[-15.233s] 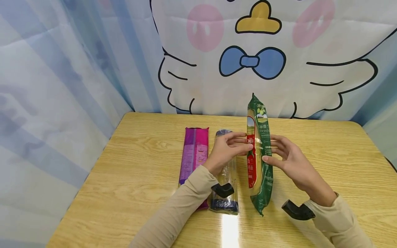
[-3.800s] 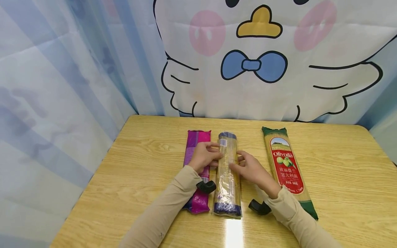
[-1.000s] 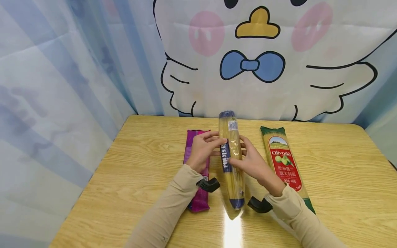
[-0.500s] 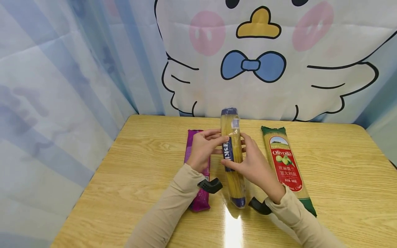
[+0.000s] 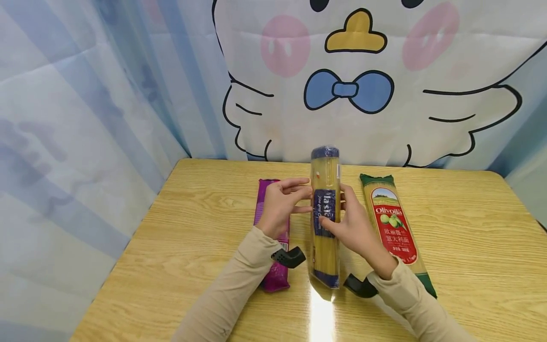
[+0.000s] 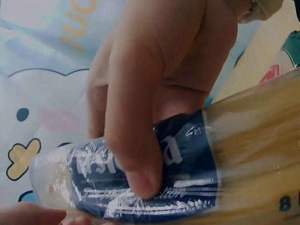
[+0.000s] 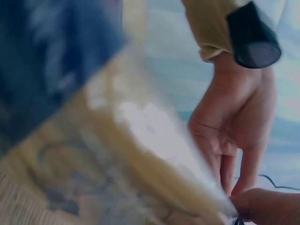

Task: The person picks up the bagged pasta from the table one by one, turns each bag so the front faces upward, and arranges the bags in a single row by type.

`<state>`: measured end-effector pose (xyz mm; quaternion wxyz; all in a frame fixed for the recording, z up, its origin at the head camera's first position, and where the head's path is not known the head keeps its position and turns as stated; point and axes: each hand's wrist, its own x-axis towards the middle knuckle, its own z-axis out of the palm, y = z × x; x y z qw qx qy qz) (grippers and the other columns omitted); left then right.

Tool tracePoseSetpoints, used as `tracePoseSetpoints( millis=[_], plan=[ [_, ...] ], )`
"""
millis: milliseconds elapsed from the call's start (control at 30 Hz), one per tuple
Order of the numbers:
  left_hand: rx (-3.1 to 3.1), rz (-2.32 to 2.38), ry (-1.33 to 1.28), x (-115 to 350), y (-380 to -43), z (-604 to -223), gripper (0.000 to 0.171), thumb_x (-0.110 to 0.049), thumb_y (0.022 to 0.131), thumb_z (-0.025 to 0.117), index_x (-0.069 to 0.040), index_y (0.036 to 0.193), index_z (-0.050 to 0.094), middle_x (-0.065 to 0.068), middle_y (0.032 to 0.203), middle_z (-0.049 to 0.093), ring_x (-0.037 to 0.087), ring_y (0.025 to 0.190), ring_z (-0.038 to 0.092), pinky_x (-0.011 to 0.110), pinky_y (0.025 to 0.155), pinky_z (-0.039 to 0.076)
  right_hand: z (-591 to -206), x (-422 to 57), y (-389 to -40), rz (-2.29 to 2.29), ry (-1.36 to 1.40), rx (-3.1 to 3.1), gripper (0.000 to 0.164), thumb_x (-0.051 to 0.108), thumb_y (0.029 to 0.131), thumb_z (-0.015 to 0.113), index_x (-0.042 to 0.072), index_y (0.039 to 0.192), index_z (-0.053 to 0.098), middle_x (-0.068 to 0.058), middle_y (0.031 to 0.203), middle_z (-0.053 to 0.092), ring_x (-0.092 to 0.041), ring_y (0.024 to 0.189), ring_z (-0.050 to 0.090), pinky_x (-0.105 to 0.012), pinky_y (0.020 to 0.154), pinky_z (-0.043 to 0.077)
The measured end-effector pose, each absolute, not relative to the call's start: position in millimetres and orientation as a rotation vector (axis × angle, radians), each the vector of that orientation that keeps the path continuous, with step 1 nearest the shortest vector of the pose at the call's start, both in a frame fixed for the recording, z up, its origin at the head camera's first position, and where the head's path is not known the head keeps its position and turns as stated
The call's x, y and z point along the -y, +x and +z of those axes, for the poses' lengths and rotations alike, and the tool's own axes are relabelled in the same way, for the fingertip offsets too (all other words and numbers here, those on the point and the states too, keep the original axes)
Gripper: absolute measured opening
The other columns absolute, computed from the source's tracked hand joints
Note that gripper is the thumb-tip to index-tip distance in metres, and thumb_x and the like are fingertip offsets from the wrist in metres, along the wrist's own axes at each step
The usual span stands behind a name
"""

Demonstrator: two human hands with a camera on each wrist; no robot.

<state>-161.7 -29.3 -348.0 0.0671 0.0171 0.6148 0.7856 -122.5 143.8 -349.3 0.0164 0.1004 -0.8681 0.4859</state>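
In the head view my right hand holds a clear pack of spaghetti with blue ends and a blue label, tilted up over the table. The thumb lies across the label, and the fingers go behind the pack's right side. At the left edge, the fingertips of my left hand are right against the wrap, loosely bent, with the thumb off the label. The left wrist view shows the right thumb pressing on the label of the spaghetti pack. In the right wrist view the pack is blurred.
A magenta and purple packet lies under the left forearm, partly hidden. To the right, a green-ended Olivoilà spaghetti bag lies slanted, its lower part overlapped by the right sleeve. A cartoon-printed curtain hangs behind the wooden table.
The green bag was set down on the right earlier, then the blue-ended spaghetti pack was lifted. Over the last second it has turned, its label now facing up, and the left thumb has come off it.
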Motion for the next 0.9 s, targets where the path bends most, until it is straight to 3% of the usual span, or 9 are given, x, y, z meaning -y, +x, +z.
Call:
tracePoseSetpoints(
  millis=[367, 633, 900],
  plan=[
    [-1.806, 2.262, 0.150, 41.0, -160.6, -354.7, 0.042, -0.001, 0.090, 0.070, 0.001, 0.131, 0.060, 0.020, 0.120, 0.064, 0.018, 0.095, 0.069, 0.043, 0.086, 0.061, -346.6, -151.3, -125.3, 1.798, 0.309, 2.614, 0.075, -0.002, 0.089, 0.068, 0.002, 0.151, 0.026, -0.025, 0.134, 0.048, -0.044, 0.122, 0.054, -0.045, 0.083, 0.061],
    [-1.734, 2.146, 0.162, 46.7, -159.5, -367.8, 0.049, -0.006, 0.093, 0.069, -0.003, 0.139, 0.054, 0.020, 0.137, 0.056, 0.025, 0.116, 0.063, 0.037, 0.096, 0.057, -342.9, -151.5, -125.9, 1.872, 0.327, 2.589, 0.077, -0.003, 0.089, 0.068, 0.001, 0.152, 0.025, -0.025, 0.138, 0.048, -0.043, 0.124, 0.053, -0.041, 0.082, 0.062],
    [-1.595, 2.167, 0.118, 45.8, -159.6, -373.6, 0.055, -0.007, 0.095, 0.066, -0.005, 0.146, 0.046, 0.020, 0.138, 0.056, 0.021, 0.113, 0.063, 0.040, 0.098, 0.056, -343.9, -151.0, -127.8, 1.929, 0.340, 2.595, 0.076, -0.001, 0.089, 0.069, 0.001, 0.152, 0.026, -0.025, 0.139, 0.047, -0.043, 0.126, 0.052, -0.042, 0.083, 0.062]
  ],
)
